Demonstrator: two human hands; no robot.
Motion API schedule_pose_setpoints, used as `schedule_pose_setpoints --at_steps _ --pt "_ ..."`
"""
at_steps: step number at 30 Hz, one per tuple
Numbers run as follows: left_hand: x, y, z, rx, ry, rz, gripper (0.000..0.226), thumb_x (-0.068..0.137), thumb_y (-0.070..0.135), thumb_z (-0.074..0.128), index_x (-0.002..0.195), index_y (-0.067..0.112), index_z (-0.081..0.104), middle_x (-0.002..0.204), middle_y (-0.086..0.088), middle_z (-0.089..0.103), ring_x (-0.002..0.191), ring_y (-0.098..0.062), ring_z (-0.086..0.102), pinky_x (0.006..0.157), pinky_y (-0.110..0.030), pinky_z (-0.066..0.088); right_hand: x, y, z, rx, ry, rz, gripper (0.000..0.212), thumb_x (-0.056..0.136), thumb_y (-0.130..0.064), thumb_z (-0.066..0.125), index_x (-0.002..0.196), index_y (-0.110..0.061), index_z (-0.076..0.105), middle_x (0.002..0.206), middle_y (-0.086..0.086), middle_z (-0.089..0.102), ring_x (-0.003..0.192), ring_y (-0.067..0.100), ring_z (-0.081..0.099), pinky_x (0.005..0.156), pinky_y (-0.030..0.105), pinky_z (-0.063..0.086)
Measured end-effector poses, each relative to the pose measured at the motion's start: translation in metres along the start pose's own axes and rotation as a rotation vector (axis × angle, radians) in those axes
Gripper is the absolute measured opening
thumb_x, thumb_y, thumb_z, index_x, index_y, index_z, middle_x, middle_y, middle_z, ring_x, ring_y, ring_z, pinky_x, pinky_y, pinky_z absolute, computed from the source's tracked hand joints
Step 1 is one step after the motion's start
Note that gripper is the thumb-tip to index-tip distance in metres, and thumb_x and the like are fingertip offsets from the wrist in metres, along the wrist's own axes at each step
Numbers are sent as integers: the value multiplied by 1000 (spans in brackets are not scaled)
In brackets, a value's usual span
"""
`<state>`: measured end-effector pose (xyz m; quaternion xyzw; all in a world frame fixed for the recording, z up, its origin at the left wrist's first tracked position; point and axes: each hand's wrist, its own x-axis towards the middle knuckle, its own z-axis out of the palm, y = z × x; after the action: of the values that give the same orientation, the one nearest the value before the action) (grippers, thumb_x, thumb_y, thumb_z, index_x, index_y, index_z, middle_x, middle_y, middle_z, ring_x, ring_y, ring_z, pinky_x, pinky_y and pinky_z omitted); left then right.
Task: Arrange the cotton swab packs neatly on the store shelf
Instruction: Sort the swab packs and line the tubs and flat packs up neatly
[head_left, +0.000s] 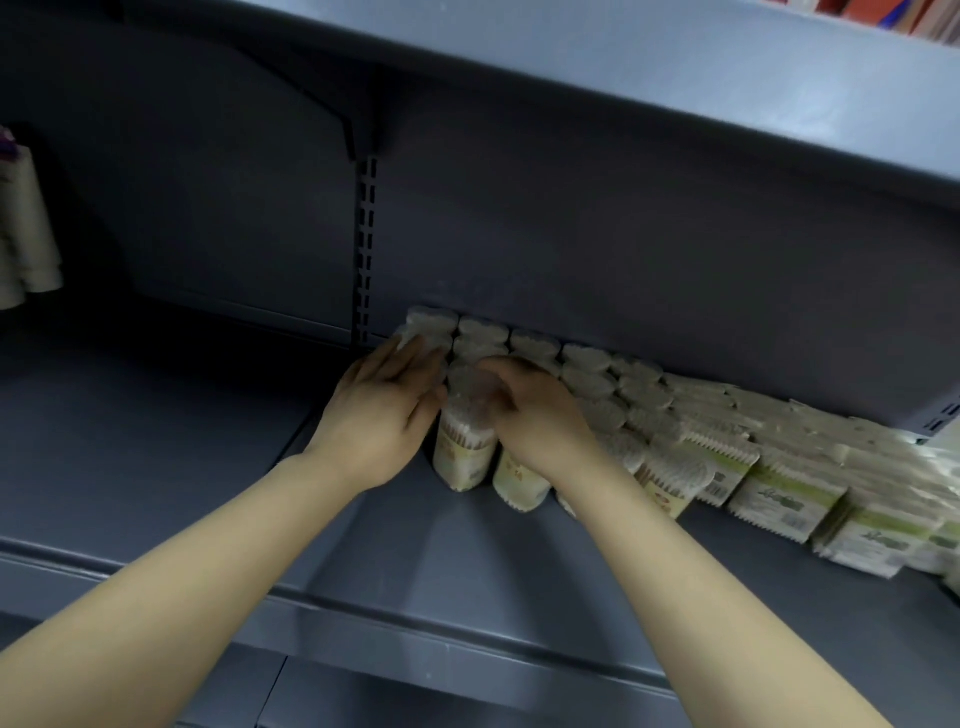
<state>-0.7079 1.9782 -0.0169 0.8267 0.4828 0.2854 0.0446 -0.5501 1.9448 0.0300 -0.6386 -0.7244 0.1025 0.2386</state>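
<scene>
Round packs of cotton swabs (587, 374) stand upright in rows against the back wall of a grey shelf (218, 467). My left hand (382, 415) lies flat with straight fingers against the left side of the rows. My right hand (535, 415) curls over the top of a front round pack (462, 447) and grips it. Another round pack (519, 483) stands just right of that one, under my right wrist. Flat rectangular swab packs with green labels (789, 493) lie stacked to the right.
The upper shelf (675, 88) hangs low overhead. A slotted upright (366, 249) runs down the back wall behind the leftmost packs. Cream-coloured bottles (26, 228) stand at the far left. The shelf's front lip (415, 623) runs below my forearms.
</scene>
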Motion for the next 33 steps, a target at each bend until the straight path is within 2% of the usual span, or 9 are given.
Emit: schedule_pose_setpoints --at_steps 3,5,7,11,14,19,24,29,33 --pt "-2 11 0 -58 16 7 80 79 56 5 144 18 32 152 -4 28 142 -24 18 114 -35 15 -3 7 -7 24 65 7 40 91 -8 43 128 -18 52 130 4 56 118 20 51 87 16 34" --pt "-3 21 0 -93 64 22 73 82 53 15 136 15 48 144 -8 42 135 -30 32 111 -44 26 -8 12 -13 14 97 9 38 89 -8 45 124 -18 56 126 4 59 115 20 53 88 20 39" --pt "-7 31 -1 -141 128 42 59 85 47 26 117 13 64 125 -9 59 118 -34 49 97 -48 40 -15 16 -19 38 116 16 37 83 -5 49 117 -16 60 118 6 63 109 23 57 88 31 45" --pt "-15 52 1 -237 124 40 47 83 42 33 97 17 70 105 -4 66 102 -31 55 85 -40 44 -29 32 -25 -28 175 40 31 83 -5 49 109 -14 63 112 8 64 106 26 56 85 34 44" --pt "-24 70 3 -250 109 89 44 82 38 34 96 18 70 101 -3 65 98 -27 55 81 -29 37 -41 41 -31 -42 182 62 32 84 -4 47 111 -13 62 116 8 63 111 26 53 89 35 43" --pt "-37 102 5 -266 52 183 44 82 34 33 106 17 67 100 -2 65 93 -26 56 78 -32 39 -66 52 -47 -106 214 71 37 82 -9 41 112 -10 63 115 15 62 106 32 54 81 33 43" --pt "-45 133 15 -325 -32 200 42 85 32 37 115 18 62 110 1 60 101 -19 54 82 -35 47 -97 69 -65 -91 226 146 35 80 0 46 110 -7 64 114 15 63 106 33 54 83 34 45" --pt "-50 164 31 -397 -105 244 26 91 14 50 112 16 65 109 1 58 99 -18 55 83 -33 46 -132 101 -80 -47 258 247 36 83 -2 47 114 -12 62 115 10 62 104 27 57 76 27 43" --pt "-52 190 44 -357 -183 276 27 91 17 48 113 21 63 113 6 57 105 -14 52 86 -33 45 -160 132 -92 -59 267 320 35 84 -3 46 113 -13 62 114 9 62 103 25 56 79 29 45"
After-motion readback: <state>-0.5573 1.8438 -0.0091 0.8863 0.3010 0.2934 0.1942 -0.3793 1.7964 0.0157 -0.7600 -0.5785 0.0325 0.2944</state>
